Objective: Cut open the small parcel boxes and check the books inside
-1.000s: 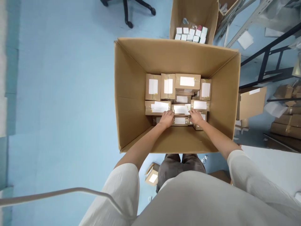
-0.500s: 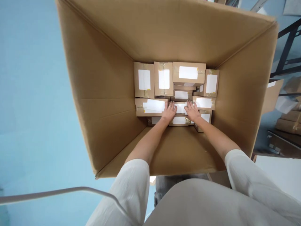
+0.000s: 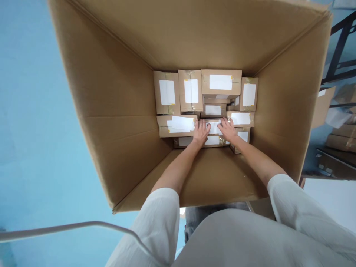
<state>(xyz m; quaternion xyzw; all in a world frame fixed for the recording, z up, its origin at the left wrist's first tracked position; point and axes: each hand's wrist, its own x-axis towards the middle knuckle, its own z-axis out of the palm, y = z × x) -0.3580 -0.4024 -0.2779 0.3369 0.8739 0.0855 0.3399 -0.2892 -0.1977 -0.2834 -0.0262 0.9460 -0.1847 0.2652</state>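
Observation:
Deep inside a large open carton (image 3: 116,92), both my hands are on a small labelled cardboard box (image 3: 214,128). My left hand (image 3: 201,132) grips its left end, fingers curled over the edge. At the opposite end, my right hand (image 3: 227,129) holds it the same way. Left of my left hand lies a wider cardboard box (image 3: 164,127) with white labels. Beside my right fingers is another labelled box (image 3: 240,118). A lower box (image 3: 213,141) shows just in front of the held one.
Several taped, labelled boxes line the carton's far side, among them an upright box (image 3: 167,92) and a wide box (image 3: 221,82). The carton's tall walls surround my forearms. A white cable (image 3: 94,223) crosses at lower left. Dark shelving (image 3: 340,55) stands at right.
My view has shifted slightly, and the carton appears a little larger. Both hands stay on the same small box, which has hardly moved among its neighbours.

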